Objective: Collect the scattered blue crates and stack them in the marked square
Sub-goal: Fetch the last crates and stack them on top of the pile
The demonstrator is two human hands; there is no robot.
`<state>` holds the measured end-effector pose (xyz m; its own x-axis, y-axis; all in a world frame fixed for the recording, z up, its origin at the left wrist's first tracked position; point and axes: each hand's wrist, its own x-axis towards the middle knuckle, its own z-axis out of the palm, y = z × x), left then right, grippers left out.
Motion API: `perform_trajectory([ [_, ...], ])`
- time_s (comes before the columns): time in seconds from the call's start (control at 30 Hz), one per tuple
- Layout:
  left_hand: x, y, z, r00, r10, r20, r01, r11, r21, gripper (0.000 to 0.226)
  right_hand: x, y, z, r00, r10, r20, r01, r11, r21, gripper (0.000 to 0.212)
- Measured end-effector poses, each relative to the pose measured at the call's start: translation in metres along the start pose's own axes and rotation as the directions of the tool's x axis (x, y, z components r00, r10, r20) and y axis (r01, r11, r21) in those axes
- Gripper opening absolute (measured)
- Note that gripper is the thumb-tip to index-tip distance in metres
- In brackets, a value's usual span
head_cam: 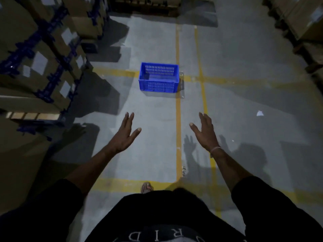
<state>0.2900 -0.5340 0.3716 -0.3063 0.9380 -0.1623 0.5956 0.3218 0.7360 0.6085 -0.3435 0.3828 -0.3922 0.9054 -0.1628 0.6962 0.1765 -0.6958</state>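
One empty blue crate [158, 77] with slotted walls stands upright on the grey floor ahead of me, at the far right corner of a square marked by yellow floor lines [178, 119]. My left hand [126, 133] is stretched out in front of me with straight, spread fingers and holds nothing. My right hand [204, 131] is held out the same way, palm inward, a light band on its wrist. Both hands are in the air well short of the crate, one to each side of its line.
Stacked cardboard boxes with blue strapping [43, 63] line the left of the aisle. More boxes on pallets [300, 23] stand at the right. A scrap of white paper [259, 113] lies on the floor to the right. My sandalled foot [146, 187] is on the near yellow line.
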Motion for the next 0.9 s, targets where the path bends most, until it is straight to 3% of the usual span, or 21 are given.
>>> perform_trajectory([
  [0.47,0.348,-0.009,-0.067,0.997,-0.08,-0.007,0.08,0.996,0.035,0.081,0.361,-0.028,0.002,1.0,0.021,0.023,-0.022,0.999,0.027,0.077],
  [0.6,0.438,0.006,-0.087,0.994,-0.1,0.042,0.098,0.994,0.046,0.082,0.456,-0.047,-0.015,0.998,0.009,0.07,-0.012,0.999,0.039,0.076],
  [0.73,0.518,0.013,-0.107,0.993,-0.121,0.007,0.121,0.991,0.06,0.08,0.545,-0.064,-0.024,0.997,-0.007,0.076,0.006,1.0,0.006,0.076],
  [0.9,0.609,-0.01,-0.127,0.991,-0.129,0.045,0.129,0.991,0.021,0.08,0.644,-0.082,-0.016,0.994,0.011,0.11,-0.009,1.0,-0.019,0.076],
])
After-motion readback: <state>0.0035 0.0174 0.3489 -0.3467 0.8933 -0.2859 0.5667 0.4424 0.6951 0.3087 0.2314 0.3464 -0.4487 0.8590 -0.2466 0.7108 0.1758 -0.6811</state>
